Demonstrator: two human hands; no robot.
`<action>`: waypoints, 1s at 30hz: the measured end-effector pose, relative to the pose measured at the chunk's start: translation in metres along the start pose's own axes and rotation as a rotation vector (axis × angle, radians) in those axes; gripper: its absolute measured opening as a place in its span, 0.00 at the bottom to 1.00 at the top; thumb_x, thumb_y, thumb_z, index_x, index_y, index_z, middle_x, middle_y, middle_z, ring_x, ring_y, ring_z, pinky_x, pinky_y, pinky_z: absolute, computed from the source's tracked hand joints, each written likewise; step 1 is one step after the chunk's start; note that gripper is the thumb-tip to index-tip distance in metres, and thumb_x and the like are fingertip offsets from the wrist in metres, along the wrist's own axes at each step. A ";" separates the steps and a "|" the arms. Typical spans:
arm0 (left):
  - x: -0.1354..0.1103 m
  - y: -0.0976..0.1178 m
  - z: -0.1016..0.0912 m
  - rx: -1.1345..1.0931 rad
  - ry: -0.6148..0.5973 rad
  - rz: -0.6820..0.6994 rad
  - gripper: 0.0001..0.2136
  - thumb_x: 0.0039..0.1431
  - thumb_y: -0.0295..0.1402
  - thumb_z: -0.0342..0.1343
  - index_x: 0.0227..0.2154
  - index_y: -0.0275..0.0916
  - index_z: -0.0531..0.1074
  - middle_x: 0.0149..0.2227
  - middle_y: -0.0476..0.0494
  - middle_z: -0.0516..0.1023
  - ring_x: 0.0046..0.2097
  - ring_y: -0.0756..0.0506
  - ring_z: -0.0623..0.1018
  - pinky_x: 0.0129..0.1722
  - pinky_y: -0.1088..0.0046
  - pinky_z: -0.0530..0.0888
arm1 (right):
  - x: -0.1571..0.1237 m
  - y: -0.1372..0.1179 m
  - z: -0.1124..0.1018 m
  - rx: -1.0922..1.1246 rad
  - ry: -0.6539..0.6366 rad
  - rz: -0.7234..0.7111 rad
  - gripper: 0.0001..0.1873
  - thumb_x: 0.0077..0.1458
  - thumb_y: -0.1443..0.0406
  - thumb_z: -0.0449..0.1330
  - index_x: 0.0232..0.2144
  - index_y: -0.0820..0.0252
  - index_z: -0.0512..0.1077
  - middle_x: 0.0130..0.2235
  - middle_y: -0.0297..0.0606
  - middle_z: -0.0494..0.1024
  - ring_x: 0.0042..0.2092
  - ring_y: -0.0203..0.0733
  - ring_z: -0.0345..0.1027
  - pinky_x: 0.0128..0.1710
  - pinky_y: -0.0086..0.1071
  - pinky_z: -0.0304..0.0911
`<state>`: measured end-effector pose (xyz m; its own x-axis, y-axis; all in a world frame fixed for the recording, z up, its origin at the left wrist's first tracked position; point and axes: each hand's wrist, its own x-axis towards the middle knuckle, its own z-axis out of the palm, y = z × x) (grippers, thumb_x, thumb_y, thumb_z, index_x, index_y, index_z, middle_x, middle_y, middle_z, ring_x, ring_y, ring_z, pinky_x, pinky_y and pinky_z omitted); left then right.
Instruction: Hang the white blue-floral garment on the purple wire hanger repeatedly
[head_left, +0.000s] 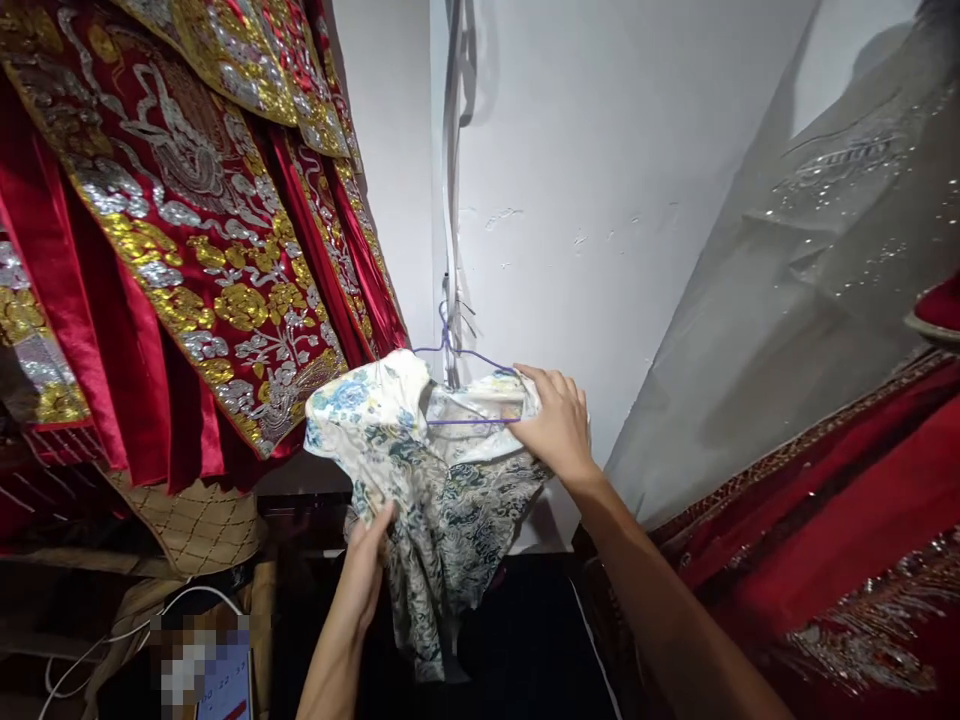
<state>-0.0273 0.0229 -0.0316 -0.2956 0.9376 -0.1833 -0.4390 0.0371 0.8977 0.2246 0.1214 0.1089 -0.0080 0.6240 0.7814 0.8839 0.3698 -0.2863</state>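
Observation:
A short-sleeved floral garment (442, 490), white with blue and dark green patterns, is on a purple wire hanger (444, 335) in the middle of the head view. My right hand (553, 420) grips the garment's shoulder over the right arm of the hanger. Lower down, my left hand (373, 535) pinches the fabric at the garment's left side, thumb on top. The hanger's hook points up in front of the wall; whether it hangs on anything is not clear. Part of its lower bar shows across the open neckline.
Red costumes (187, 200) with gold and silver embroidery hang on the left. A sheer grey sparkly cover (750, 270) and red beaded fabric (847, 500) are on the right. Behind is a white wall (585, 150) with cables (452, 150). A phone (225, 680) lies lower left beside a white cord.

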 end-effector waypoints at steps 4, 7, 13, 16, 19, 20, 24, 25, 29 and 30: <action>-0.023 -0.018 -0.005 0.074 -0.066 -0.061 0.29 0.51 0.41 0.67 0.57 0.46 0.68 0.61 0.42 0.72 0.66 0.37 0.65 0.67 0.61 0.60 | -0.065 0.018 0.005 0.142 -0.023 0.129 0.34 0.48 0.59 0.62 0.59 0.53 0.67 0.54 0.45 0.72 0.56 0.58 0.62 0.56 0.51 0.55; -0.034 -0.030 -0.008 0.092 -0.128 -0.076 0.27 0.54 0.43 0.65 0.57 0.45 0.70 0.59 0.40 0.74 0.65 0.35 0.66 0.66 0.60 0.61 | -0.131 0.030 0.009 0.546 -0.005 0.476 0.29 0.51 0.53 0.61 0.55 0.56 0.71 0.53 0.45 0.76 0.55 0.55 0.67 0.54 0.47 0.62; -0.035 -0.035 0.002 0.160 -0.226 -0.115 0.27 0.49 0.44 0.68 0.53 0.45 0.74 0.55 0.38 0.77 0.64 0.32 0.67 0.63 0.58 0.66 | -0.206 -0.012 0.037 1.072 -0.482 0.884 0.28 0.54 0.41 0.57 0.32 0.60 0.73 0.25 0.38 0.76 0.24 0.41 0.67 0.23 0.32 0.58; -0.039 -0.029 0.004 0.129 -0.283 -0.107 0.28 0.50 0.43 0.67 0.55 0.41 0.72 0.55 0.35 0.76 0.62 0.31 0.70 0.63 0.53 0.65 | -0.200 -0.046 0.049 1.117 -0.621 0.777 0.27 0.56 0.41 0.56 0.29 0.58 0.69 0.19 0.29 0.67 0.20 0.36 0.59 0.21 0.30 0.53; -0.045 -0.017 -0.001 0.096 -0.289 -0.140 0.32 0.51 0.41 0.68 0.58 0.35 0.69 0.54 0.31 0.77 0.58 0.31 0.74 0.62 0.51 0.65 | -0.192 -0.059 0.051 1.127 -0.590 0.727 0.26 0.57 0.41 0.55 0.27 0.57 0.66 0.18 0.26 0.62 0.20 0.33 0.55 0.22 0.29 0.51; -0.047 -0.013 -0.004 0.092 -0.281 -0.155 0.33 0.50 0.41 0.68 0.59 0.34 0.68 0.54 0.30 0.77 0.58 0.32 0.74 0.62 0.52 0.65 | -0.192 -0.061 0.049 1.145 -0.584 0.729 0.26 0.58 0.42 0.54 0.27 0.57 0.65 0.18 0.26 0.62 0.20 0.32 0.54 0.22 0.29 0.50; -0.050 -0.002 -0.009 0.083 -0.238 -0.200 0.35 0.47 0.39 0.71 0.59 0.36 0.69 0.52 0.31 0.79 0.56 0.32 0.76 0.61 0.54 0.68 | -0.195 -0.062 0.039 1.215 -0.606 0.749 0.24 0.61 0.44 0.52 0.29 0.57 0.63 0.20 0.28 0.65 0.21 0.32 0.54 0.22 0.28 0.50; -0.051 -0.001 -0.008 0.084 -0.239 -0.213 0.35 0.46 0.39 0.71 0.58 0.36 0.69 0.51 0.32 0.79 0.55 0.31 0.76 0.60 0.53 0.69 | -0.194 -0.063 0.037 1.227 -0.619 0.745 0.23 0.62 0.44 0.52 0.29 0.57 0.63 0.21 0.27 0.65 0.21 0.32 0.55 0.23 0.28 0.51; -0.046 -0.009 -0.005 0.090 -0.196 -0.221 0.31 0.48 0.39 0.70 0.56 0.38 0.70 0.52 0.33 0.78 0.56 0.32 0.76 0.58 0.53 0.69 | -0.191 -0.063 0.031 1.233 -0.605 0.741 0.23 0.61 0.45 0.54 0.27 0.57 0.63 0.21 0.26 0.60 0.22 0.32 0.52 0.23 0.28 0.50; -0.045 -0.013 -0.005 0.095 -0.137 -0.176 0.30 0.50 0.40 0.69 0.56 0.38 0.70 0.52 0.33 0.78 0.57 0.33 0.75 0.59 0.54 0.69 | -0.190 -0.062 0.030 1.220 -0.603 0.738 0.23 0.61 0.46 0.54 0.26 0.57 0.63 0.21 0.26 0.60 0.22 0.32 0.51 0.23 0.28 0.49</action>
<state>-0.0126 -0.0211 -0.0374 -0.1008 0.9516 -0.2902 -0.3902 0.2305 0.8914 0.1572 0.0004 -0.0389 -0.2026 0.9790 0.0216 -0.1262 -0.0042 -0.9920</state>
